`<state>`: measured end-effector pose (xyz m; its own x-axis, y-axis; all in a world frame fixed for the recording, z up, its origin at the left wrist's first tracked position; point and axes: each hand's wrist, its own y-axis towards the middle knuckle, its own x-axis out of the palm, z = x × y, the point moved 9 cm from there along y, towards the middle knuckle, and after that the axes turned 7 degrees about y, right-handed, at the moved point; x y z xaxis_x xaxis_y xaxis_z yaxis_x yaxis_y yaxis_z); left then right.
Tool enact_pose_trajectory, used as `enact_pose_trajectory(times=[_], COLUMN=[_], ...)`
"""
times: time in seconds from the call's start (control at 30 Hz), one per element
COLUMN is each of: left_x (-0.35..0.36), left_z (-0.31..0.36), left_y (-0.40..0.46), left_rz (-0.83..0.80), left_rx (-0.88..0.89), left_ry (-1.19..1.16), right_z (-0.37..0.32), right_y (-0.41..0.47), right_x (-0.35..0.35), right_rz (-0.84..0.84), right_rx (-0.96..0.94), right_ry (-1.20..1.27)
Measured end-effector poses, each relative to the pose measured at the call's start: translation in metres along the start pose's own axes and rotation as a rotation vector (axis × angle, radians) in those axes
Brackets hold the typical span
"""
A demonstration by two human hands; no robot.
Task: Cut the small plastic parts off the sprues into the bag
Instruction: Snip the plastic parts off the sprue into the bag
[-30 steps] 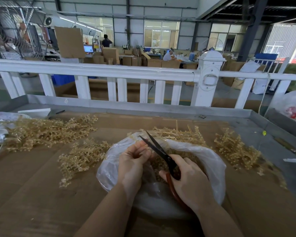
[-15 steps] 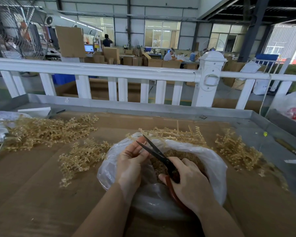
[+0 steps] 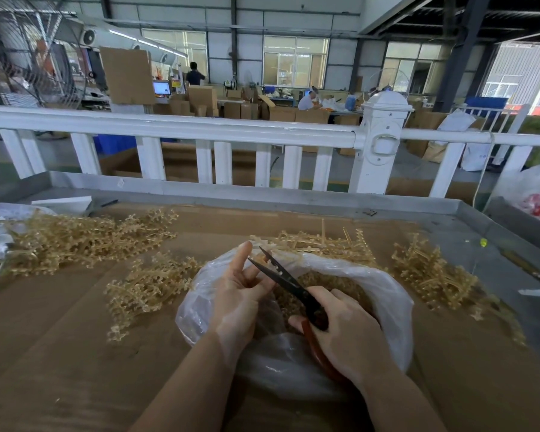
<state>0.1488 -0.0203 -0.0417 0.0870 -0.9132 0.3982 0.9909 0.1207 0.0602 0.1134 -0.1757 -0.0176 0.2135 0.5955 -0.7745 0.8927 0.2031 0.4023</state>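
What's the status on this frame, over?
Right hand grips red-handled black scissors, blades apart. Left hand at the blades, its hold hidden. Clear plastic bag open beneath. Nothing blocking.

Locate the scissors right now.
In the head view, centre-low: the scissors are gripped by the right hand over the open plastic bag, blades pointing up-left beside the left hand.

I am holding both forearms in from the bottom edge, angled toward each other. My left hand (image 3: 237, 294) is turning palm toward me, index finger stretching straight up, the other fingers (image 3: 256, 272) bending loosely inward. My right hand (image 3: 346, 335) is lying knuckles up, its fingers curling tight around a handle, thumb tucking underneath.
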Motion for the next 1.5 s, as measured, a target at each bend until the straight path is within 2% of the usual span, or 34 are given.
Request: enact_pose_trajectory(times=[0.3, 0.57, 0.77, 0.87, 1.07, 1.23, 1.33, 1.5], left_x=[0.001, 0.000, 0.006, 0.003, -0.012, -0.014, -0.012, -0.013], left_z=[0.000, 0.001, 0.003, 0.002, -0.004, -0.006, -0.005, -0.002], left_y=[0.000, -0.001, -0.004, -0.004, 0.002, 0.002, 0.003, 0.004], left_rz=[-0.032, -0.022, -0.078, -0.031, 0.130, 0.128, 0.108, 0.121], left_rx=[0.021, 0.017, 0.032, 0.007, -0.002, -0.023, -0.026, 0.007], left_ry=[0.079, 0.061, 0.164, 0.118, 0.064, 0.045, -0.042, -0.130], right_z=[0.002, 0.001, 0.000, 0.001, 0.002, 0.001, 0.000, 0.000], right_y=[0.002, 0.003, -0.001, -0.001, -0.001, -0.001, -0.002, -0.002], right_x=[-0.001, -0.004, -0.008, -0.013, -0.012, -0.012, -0.013, -0.004], right_rz=[-0.040, 0.005, 0.059, 0.111, 0.105, 0.092, 0.088, 0.006], right_rx=[0.004, -0.016, -0.017, 0.003, 0.001, 0.006, 0.014, 0.003], right_ry=[-0.001, -0.021, -0.042, -0.043, -0.061, -0.044, -0.020, -0.011])
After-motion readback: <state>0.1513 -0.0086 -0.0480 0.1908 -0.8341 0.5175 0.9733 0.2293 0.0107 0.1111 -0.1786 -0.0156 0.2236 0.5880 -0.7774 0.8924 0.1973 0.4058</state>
